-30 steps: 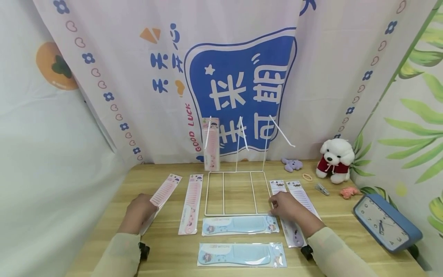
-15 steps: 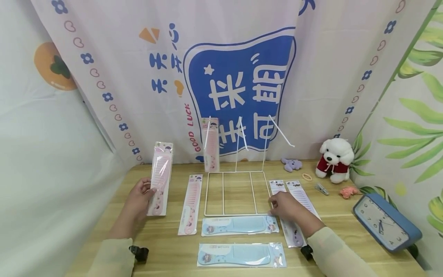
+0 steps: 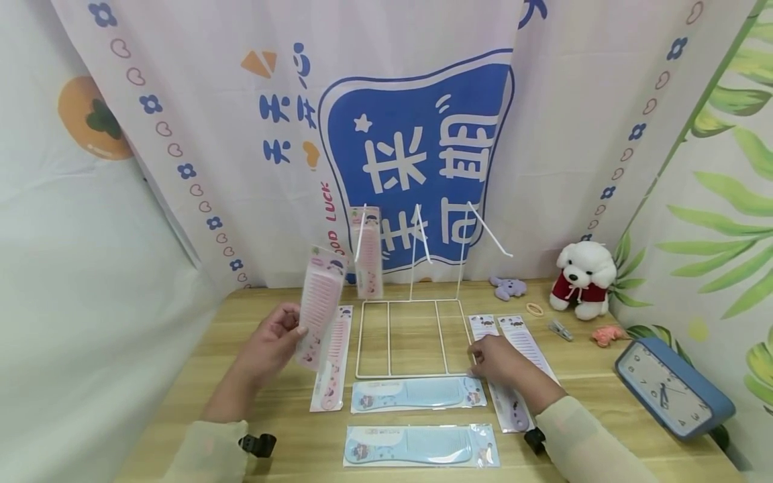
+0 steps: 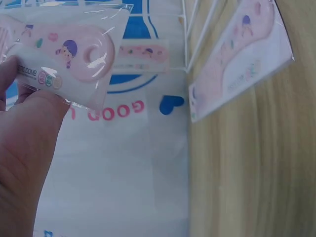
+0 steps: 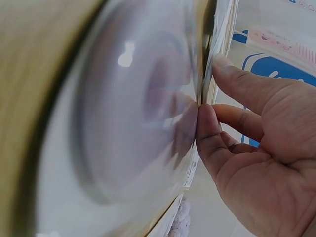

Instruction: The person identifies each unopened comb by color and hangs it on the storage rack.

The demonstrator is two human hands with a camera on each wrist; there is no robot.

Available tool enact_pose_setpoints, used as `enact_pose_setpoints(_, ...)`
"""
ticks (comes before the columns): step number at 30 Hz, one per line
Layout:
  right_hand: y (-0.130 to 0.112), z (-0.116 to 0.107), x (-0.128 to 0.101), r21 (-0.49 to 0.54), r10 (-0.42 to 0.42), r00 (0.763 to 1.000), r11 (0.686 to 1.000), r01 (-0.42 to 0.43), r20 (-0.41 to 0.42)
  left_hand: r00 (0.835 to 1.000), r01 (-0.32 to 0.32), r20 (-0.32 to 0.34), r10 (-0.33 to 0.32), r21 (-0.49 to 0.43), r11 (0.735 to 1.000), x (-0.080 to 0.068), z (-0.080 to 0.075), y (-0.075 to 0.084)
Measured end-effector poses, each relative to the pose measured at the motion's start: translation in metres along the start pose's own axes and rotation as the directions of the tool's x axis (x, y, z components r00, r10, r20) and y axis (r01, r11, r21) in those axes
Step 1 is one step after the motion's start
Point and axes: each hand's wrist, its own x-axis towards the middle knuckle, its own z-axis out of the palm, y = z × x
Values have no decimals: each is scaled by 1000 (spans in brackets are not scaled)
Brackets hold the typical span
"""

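Note:
My left hand (image 3: 272,342) holds a pink comb in clear packaging (image 3: 320,305) above the table, thumb across its lower edge. In the left wrist view the comb's rounded handle end (image 4: 91,54) shows through the wrapper. A second packaged pink comb (image 3: 332,362) lies behind it, partly covered. My right hand (image 3: 501,359) grips the right front corner of the white wire rack (image 3: 417,376), over a packaged purple comb (image 3: 513,409); the right wrist view shows thumb and fingers at the rack's edge. One pink comb (image 3: 367,258) hangs on the rack's left hook.
Two packaged blue combs (image 3: 417,394) lie in front of the rack, and another purple comb (image 3: 527,342) to its right. Farther right are a blue clock (image 3: 670,389), white plush dog (image 3: 584,278), clip (image 3: 560,330), hair tie (image 3: 534,309) and small purple toy (image 3: 507,287).
My left hand has lifted the pink comb off the table at left, turned it upright and carried it right toward the rack. The right hand has stayed at the rack's corner.

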Motion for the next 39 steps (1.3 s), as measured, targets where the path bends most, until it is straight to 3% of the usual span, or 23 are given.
enact_pose_setpoints(5, 1, 1, 1, 3, 9, 1000, 1000, -9, -1, 1000, -3, 20, 0, 142, 990, 1, 12, 9)
enact_pose_setpoints(13, 3, 2, 1, -8, -4, 1000, 1000, 4, -2, 1000, -14, 16, 12, 147, 989, 2, 15, 8)
enact_pose_setpoints(23, 2, 2, 1, -10, -33, 999, 999, 33, -21, 992, 110, -76, -97, 194, 975, 5, 17, 17)
enact_pose_setpoints(26, 2, 2, 0, -9, -29, 999, 1000, 29, -17, 980, 172, -146, -138, 260, 950, 9, 18, 20)
enact_pose_setpoints(30, 2, 1, -1, -18, -29, 1000, 999, 29, -13, 949, 260, -268, -169, 356, 898, 21, 26, 28)
enact_pose_setpoints(35, 1, 0, -2, -27, -37, 999, 999, 36, -12, 903, 346, -386, -189, 393, 852, 41, 40, 39)
enact_pose_setpoints(39, 1, 1, -2, -25, -43, 999, 999, 43, -15, 873, 398, -438, -215, 384, 833, 57, 47, 43)
